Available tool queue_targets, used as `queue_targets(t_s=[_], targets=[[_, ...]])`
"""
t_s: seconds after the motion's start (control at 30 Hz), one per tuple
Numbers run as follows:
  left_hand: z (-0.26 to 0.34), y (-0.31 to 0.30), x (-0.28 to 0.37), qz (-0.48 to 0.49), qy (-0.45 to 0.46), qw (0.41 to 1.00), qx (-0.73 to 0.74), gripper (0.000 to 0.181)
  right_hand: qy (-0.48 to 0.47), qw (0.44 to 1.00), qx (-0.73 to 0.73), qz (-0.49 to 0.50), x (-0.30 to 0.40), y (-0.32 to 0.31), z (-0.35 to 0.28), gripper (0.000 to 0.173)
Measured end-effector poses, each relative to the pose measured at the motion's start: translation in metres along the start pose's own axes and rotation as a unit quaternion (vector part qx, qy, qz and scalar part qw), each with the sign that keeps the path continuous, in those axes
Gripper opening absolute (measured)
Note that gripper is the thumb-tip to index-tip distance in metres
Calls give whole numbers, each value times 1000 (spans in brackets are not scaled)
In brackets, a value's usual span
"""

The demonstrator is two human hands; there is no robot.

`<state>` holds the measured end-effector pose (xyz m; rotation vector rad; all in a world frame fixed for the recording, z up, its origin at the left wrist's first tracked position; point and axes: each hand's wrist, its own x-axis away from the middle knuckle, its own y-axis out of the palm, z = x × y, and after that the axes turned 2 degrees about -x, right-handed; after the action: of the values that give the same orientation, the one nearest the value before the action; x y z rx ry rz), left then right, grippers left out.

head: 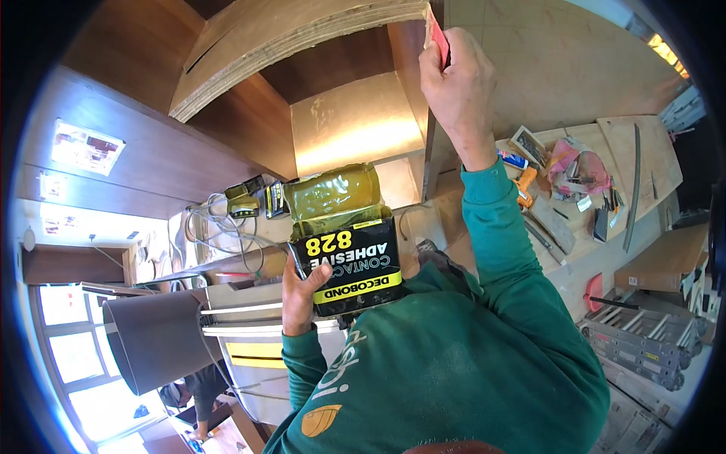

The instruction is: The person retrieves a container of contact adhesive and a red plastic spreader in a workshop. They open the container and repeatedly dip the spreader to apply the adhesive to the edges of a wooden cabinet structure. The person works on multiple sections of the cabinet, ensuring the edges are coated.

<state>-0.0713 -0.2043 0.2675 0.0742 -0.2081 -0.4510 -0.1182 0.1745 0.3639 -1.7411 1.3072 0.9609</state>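
My left hand (306, 292) grips the side of a cut-open black tin of Decobond contact adhesive (357, 267) against my body, the thumb on its front. Yellowish adhesive coats the inside of the tin and its folded-back flap. My right hand (458, 85), raised at the top, pinches a flat red spreader (435, 37). The spreader is at the end of the curved plywood edge (317, 34) of a wooden cabinet; whether it touches the wood cannot be told. Open compartments of the cabinet lie behind that edge.
Another adhesive tin (275, 200) and a coiled cable (227, 227) lie at left. On the right-hand workbench (658, 164) are an orange glue gun (526, 184), a pink plastic bag (578, 170) and tools. A folded ladder (641, 340) lies lower right. Another person (204, 391) is lower left.
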Motion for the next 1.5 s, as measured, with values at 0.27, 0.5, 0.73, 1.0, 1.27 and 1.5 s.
queue_targets(t_s=[0.27, 0.5, 0.73, 1.0, 1.27, 1.5], targets=[[2, -2, -1, 2, 5, 1000, -17, 73, -17, 1000, -21, 5, -1, 11, -10, 18], [0, 0, 0, 8, 0, 1000, -2, 75, -18, 1000, -1, 2, -8, 7, -14, 16], [-3, 1, 2, 9, 6, 1000, 9, 78, -27, 1000, -4, -11, -2, 29, -28, 14], [-2, 3, 10, 29, 7, 999, 26, 77, -35, 997, 29, -67, 2, 44, -26, 16], [-3, 0, 20, 53, 13, 998, 22, 74, -56, 995, -41, -75, 14, 74, -56, 15], [3, 9, 22, 67, 11, 997, 21, 73, -58, 992, -86, -68, 10, 68, -45, 15]])
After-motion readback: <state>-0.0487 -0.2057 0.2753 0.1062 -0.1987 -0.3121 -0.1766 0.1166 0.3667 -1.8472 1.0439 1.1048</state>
